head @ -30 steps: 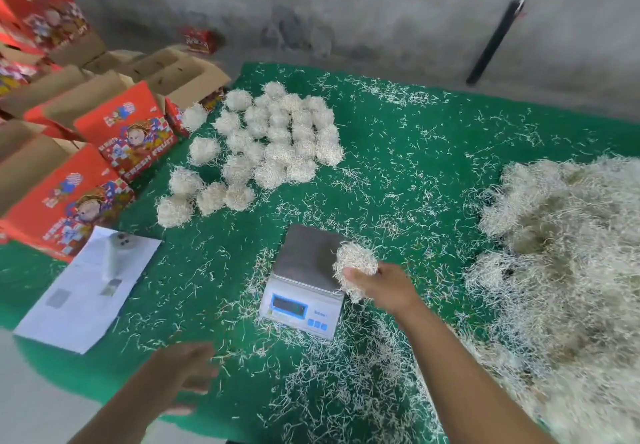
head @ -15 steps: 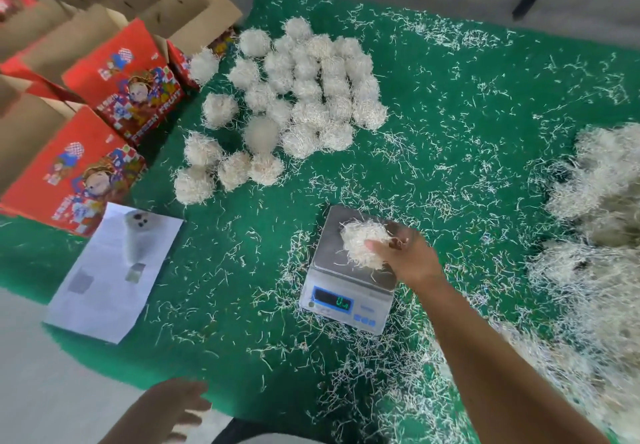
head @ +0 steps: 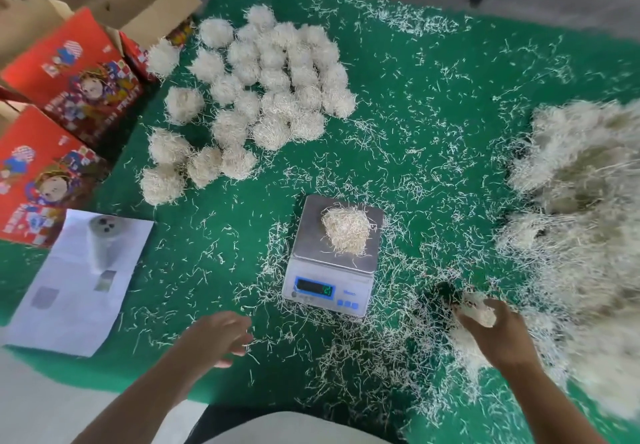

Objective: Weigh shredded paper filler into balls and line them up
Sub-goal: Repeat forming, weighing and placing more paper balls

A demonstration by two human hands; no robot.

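One ball [head: 345, 231] of shredded paper sits alone on the scale [head: 332, 256], mid-mat, readout too blurred to read. My right hand [head: 493, 331] pinches a small tuft [head: 479, 308] near the mat's front edge, beside the loose pile [head: 581, 222] on the right. My left hand [head: 216, 336] hovers, fingers loosely curled, holding nothing (finished balls [head: 263, 97] cluster at the back left).

single head view, looking steeply down, close over scale [head: 330, 256] on green mat [head: 433, 125].

Red printed cartons [head: 74, 73] far left; white paper sheet [head: 78, 281] on green mat [head: 433, 125].
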